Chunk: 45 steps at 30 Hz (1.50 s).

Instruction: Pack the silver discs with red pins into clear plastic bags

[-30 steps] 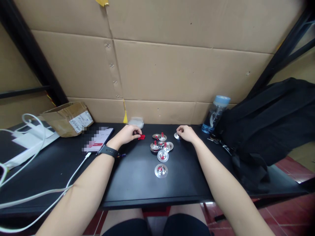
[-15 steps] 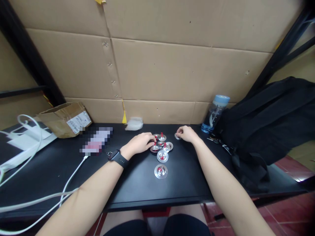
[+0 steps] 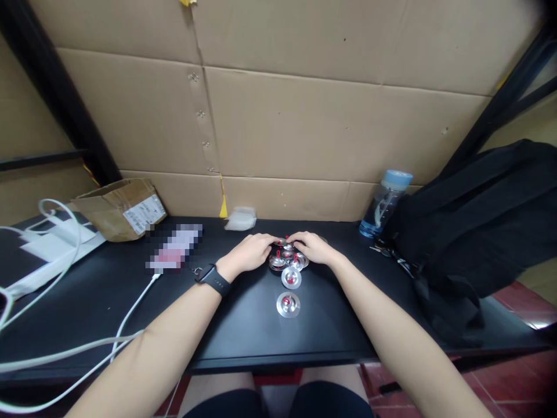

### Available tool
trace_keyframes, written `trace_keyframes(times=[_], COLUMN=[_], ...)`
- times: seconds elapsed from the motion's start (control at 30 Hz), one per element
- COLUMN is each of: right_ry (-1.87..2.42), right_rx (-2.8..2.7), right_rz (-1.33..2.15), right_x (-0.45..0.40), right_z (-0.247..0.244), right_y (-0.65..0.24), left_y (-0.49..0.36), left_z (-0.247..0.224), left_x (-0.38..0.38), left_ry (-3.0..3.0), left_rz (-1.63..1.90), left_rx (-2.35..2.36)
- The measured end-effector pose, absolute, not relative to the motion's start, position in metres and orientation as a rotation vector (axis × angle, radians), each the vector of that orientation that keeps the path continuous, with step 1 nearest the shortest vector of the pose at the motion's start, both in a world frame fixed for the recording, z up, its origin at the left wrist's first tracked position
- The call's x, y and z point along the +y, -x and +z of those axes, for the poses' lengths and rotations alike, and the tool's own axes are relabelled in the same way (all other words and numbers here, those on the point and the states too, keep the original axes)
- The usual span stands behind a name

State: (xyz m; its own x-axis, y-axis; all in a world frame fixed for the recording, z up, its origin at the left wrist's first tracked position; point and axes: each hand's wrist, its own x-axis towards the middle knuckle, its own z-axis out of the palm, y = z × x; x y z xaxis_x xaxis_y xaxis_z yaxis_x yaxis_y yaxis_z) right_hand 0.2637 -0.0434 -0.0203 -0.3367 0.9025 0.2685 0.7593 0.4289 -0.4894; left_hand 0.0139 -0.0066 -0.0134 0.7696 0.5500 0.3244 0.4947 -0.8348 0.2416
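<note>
Several small silvery finger cymbals with red loops lie in a cluster on the black desk point(image 3: 243, 313). My left hand point(image 3: 255, 252) is at the cluster's far left side, its curled fingertips on the rim of a finger cymbal point(image 3: 282, 241). From the other side my right hand point(image 3: 313, 248) has its bent fingers at the red loop of a finger cymbal point(image 3: 288, 247) at the back; its fingers partly hide what they grip. Nearer to me, one finger cymbal point(image 3: 291, 278) touches the cluster and another point(image 3: 288, 305) lies apart, both domes up.
A clear bottle with a blue lid point(image 3: 387, 200) and a black backpack point(image 3: 474, 226) stand at the right. At the left are a cardboard box point(image 3: 117, 212), a blurred-out phone point(image 3: 176, 248) and white cables point(image 3: 134, 307). A translucent packet point(image 3: 241, 219) lies by the cardboard wall.
My right hand has moved left from beside a separate cymbal to the back of the cluster. My left fingers have shifted from the near left cymbal to the far one.
</note>
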Motion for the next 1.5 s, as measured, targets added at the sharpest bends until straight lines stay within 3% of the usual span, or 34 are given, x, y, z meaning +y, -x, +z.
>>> trace_keyframes(times=[0.3, 0.53, 0.67, 0.8, 1.0, 1.2, 1.5], right_ry=[1.266, 0.944, 0.862, 0.849, 0.932, 0.985, 1.577], right_rx=[-1.954, -1.545, -1.504, -1.531, -1.718, -1.719, -1.826], right_rz=[0.297, 0.932, 1.023, 0.955, 0.539, 0.536, 0.127], right_x=[-0.046, -0.067, -0.075, -0.076, -0.075, -0.069, -0.05], right_z=[-0.007, 0.01, 0.013, 0.01, 0.008, 0.006, 0.003], right_y=[-0.267, -0.242, -0.227, -0.221, -0.22, -0.229, -0.307], left_y=[-0.015, -0.022, -0.025, -0.026, -0.027, -0.018, 0.039], left_z=[-0.008, 0.006, 0.011, 0.013, 0.016, 0.02, 0.011], left_x=[-0.008, -0.019, -0.025, -0.027, -0.035, -0.026, 0.025], left_ry=[-2.777, -2.549, -2.491, -2.458, -2.497, -2.542, -2.726], left_rz=[0.683, 1.044, 1.134, 1.162, 1.158, 1.125, 0.891], left_rx=[0.839, 0.831, 0.855, 0.847, 0.747, 0.763, 1.07])
